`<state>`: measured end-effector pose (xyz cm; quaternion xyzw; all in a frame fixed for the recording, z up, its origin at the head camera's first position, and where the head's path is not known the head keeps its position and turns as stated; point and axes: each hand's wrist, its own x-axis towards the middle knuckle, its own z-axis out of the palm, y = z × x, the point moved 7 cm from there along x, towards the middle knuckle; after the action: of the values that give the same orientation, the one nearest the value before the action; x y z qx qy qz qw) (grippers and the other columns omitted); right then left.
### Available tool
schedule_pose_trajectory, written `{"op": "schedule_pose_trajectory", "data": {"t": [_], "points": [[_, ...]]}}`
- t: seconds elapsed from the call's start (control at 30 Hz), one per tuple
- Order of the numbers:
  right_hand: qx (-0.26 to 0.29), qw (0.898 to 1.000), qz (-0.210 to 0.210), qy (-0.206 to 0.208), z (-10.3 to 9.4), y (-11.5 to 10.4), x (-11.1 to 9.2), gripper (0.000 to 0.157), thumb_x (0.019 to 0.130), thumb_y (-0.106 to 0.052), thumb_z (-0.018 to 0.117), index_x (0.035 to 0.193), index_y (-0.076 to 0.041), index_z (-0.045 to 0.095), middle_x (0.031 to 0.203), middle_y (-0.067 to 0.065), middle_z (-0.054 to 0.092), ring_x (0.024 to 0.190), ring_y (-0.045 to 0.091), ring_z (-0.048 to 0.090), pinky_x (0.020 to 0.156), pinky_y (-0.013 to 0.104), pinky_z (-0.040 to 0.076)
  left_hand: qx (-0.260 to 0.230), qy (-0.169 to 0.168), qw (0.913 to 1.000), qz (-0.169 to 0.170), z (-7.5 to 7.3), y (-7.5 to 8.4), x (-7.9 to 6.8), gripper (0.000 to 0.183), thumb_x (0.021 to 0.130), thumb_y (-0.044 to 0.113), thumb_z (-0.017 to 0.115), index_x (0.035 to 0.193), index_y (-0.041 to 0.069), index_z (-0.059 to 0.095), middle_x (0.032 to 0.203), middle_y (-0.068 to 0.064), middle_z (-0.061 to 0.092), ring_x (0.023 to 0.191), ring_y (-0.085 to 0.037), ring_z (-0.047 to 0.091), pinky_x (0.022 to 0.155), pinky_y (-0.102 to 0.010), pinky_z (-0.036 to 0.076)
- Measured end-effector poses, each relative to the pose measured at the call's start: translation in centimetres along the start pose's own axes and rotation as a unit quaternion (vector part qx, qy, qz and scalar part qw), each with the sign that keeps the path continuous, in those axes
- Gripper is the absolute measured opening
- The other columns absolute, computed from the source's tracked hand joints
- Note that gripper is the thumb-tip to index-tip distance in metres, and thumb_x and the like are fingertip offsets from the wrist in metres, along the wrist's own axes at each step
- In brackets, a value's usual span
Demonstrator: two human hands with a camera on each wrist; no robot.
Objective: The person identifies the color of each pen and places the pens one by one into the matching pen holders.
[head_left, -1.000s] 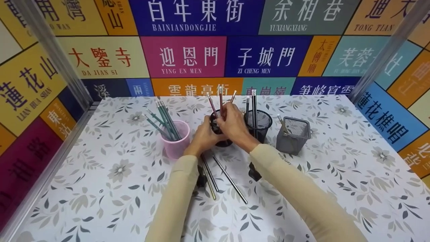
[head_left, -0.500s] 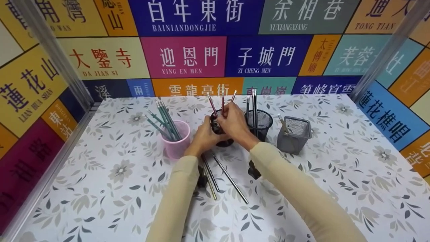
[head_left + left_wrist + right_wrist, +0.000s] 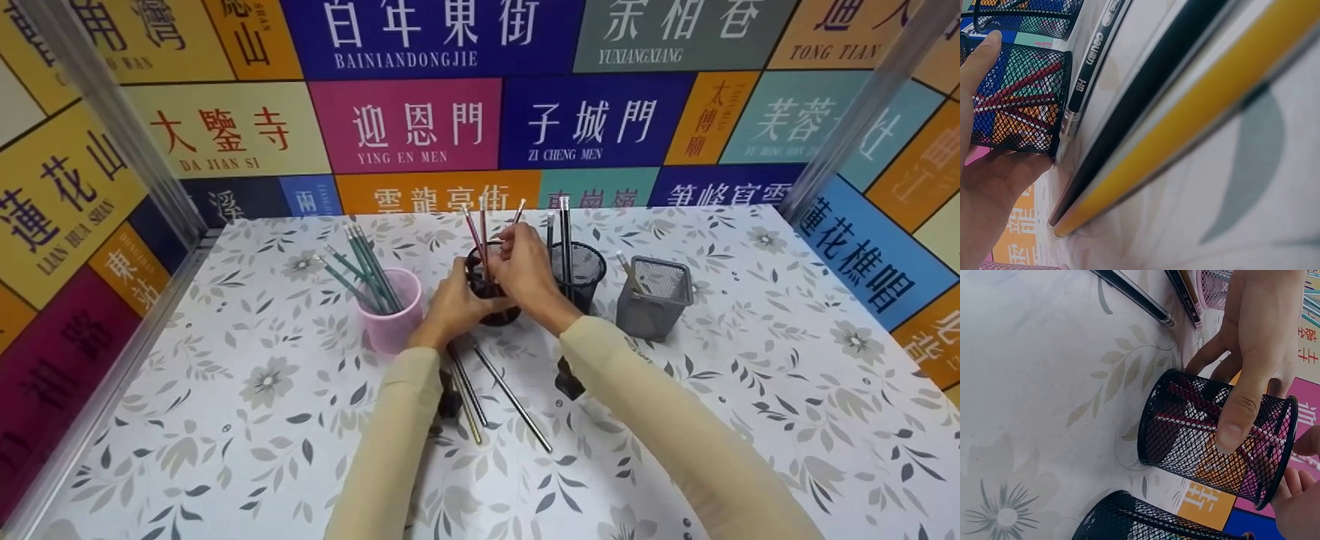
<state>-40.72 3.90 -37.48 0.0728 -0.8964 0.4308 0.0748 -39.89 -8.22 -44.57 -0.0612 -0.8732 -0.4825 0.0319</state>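
Observation:
My left hand [image 3: 456, 304] grips a round black mesh pencil cup [image 3: 1185, 433] around its side, thumb across the near wall. Inside the cup are red pencils [image 3: 484, 229], white ends up, leaning different ways; their lower parts show through the mesh. Over the rim is my right hand [image 3: 529, 270], its fingers loosely bent beside the pencils. In the right wrist view a gap with a pencil shows between that thumb and the fingers, and no firm grip is visible. Below the left hand, a black pencil [image 3: 1085, 81] and a yellow pencil [image 3: 1185, 132] lie on the table.
A pink mesh cup [image 3: 394, 330] with several green pencils stands at left. To the right are a black mesh cup [image 3: 589, 277] with dark pencils and a square grey mesh cup [image 3: 651, 322] with one pencil. Another dark pencil [image 3: 514, 399] lies in front.
The right hand has shifted slightly right, away from the red pencil it was holding; that pencil now leans left in the cup. The left hand stays on the cup.

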Motion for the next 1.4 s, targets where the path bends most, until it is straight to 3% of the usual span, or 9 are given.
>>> {"op": "schedule_pose_trajectory", "data": {"t": [0.3, 0.5, 0.6, 0.7, 0.87, 1.07, 1.27, 1.4], "points": [[-0.001, 1.0, -0.025, -0.001, -0.2, -0.2, -0.6, 0.03, 0.09, -0.004, 0.063, 0.119, -0.002, 0.056, 0.116, 0.014, 0.06, 0.107, 0.027, 0.061, 0.096, 0.035, 0.053, -0.02, 0.0, 0.9998, -0.005, 0.2, -0.5, -0.2, 0.09, 0.071, 0.044, 0.089, 0.139, 0.011, 0.04, 0.134, -0.019, 0.061, 0.122, -0.028, 0.06, 0.11, -0.042, 0.047], [0.003, 0.996, -0.085, 0.016, -1.1, -1.4, -1.6, 0.022, 0.09, -0.001, 0.057, 0.112, -0.002, 0.06, 0.106, 0.013, 0.062, 0.096, 0.026, 0.061, 0.086, 0.035, 0.054, -0.045, 0.014, 0.9988, 0.007, 0.4, -0.1, -0.8, 0.088, 0.074, 0.035, 0.089, 0.142, 0.007, 0.04, 0.137, -0.017, 0.06, 0.125, -0.027, 0.058, 0.111, -0.042, 0.045], [0.015, 0.99, -0.132, 0.042, -1.9, -2.5, -2.3, 0.019, 0.088, 0.0, 0.056, 0.107, -0.001, 0.062, 0.1, 0.013, 0.064, 0.091, 0.026, 0.062, 0.082, 0.034, 0.053, -0.058, 0.028, 0.9974, 0.031, 0.5, 0.6, -1.1, 0.088, 0.075, 0.03, 0.088, 0.144, 0.003, 0.041, 0.138, -0.016, 0.058, 0.126, -0.027, 0.056, 0.111, -0.041, 0.044], [0.039, 0.983, -0.166, 0.063, -2.9, -3.5, -2.9, 0.017, 0.087, 0.0, 0.056, 0.102, -0.001, 0.063, 0.098, 0.013, 0.064, 0.087, 0.024, 0.063, 0.077, 0.03, 0.052, -0.041, 0.047, 0.9967, 0.053, 0.5, 1.3, -1.7, 0.09, 0.076, 0.024, 0.087, 0.147, -0.002, 0.037, 0.142, -0.02, 0.054, 0.131, -0.031, 0.053, 0.114, -0.043, 0.041], [0.067, 0.977, -0.188, 0.069, -4.8, -4.2, -4.1, 0.016, 0.086, 0.001, 0.057, 0.1, -0.002, 0.064, 0.097, 0.012, 0.065, 0.086, 0.021, 0.064, 0.071, 0.022, 0.051, -0.01, 0.098, 0.9949, 0.022, 0.1, 1.9, -3.5, 0.088, 0.08, 0.01, 0.081, 0.151, -0.007, 0.032, 0.148, -0.029, 0.045, 0.139, -0.038, 0.043, 0.119, -0.047, 0.035], [0.055, 0.975, -0.2, 0.079, -6.9, -3.9, -5.7, 0.015, 0.087, 0.002, 0.058, 0.099, -0.001, 0.065, 0.098, 0.011, 0.067, 0.087, 0.02, 0.064, 0.075, 0.025, 0.054, 0.001, 0.147, 0.9891, 0.008, -0.9, 3.2, -6.4, 0.058, 0.08, 0.003, 0.074, 0.133, -0.007, 0.054, 0.127, -0.026, 0.061, 0.118, -0.039, 0.058, 0.105, -0.049, 0.046], [0.024, 0.957, -0.257, 0.131, -9.4, -3.8, -8.1, 0.015, 0.087, 0.001, 0.062, 0.102, -0.001, 0.065, 0.101, 0.013, 0.065, 0.097, 0.023, 0.061, 0.089, 0.035, 0.051, 0.015, 0.141, 0.9898, 0.009, -1.7, 4.0, -8.7, 0.036, 0.08, 0.002, 0.068, 0.116, -0.003, 0.064, 0.108, -0.019, 0.068, 0.096, -0.033, 0.066, 0.091, -0.044, 0.053], [-0.013, 0.957, -0.263, 0.124, -11.3, -2.9, -9.4, 0.029, 0.086, -0.004, 0.07, 0.114, 0.0, 0.062, 0.114, 0.013, 0.063, 0.113, 0.027, 0.054, 0.103, 0.041, 0.045, 0.043, 0.136, 0.9897, 0.004, -2.3, 3.5, -10.0, 0.029, 0.079, 0.002, 0.066, 0.108, 0.001, 0.066, 0.098, -0.015, 0.068, 0.089, -0.03, 0.065, 0.083, -0.043, 0.054]]}}
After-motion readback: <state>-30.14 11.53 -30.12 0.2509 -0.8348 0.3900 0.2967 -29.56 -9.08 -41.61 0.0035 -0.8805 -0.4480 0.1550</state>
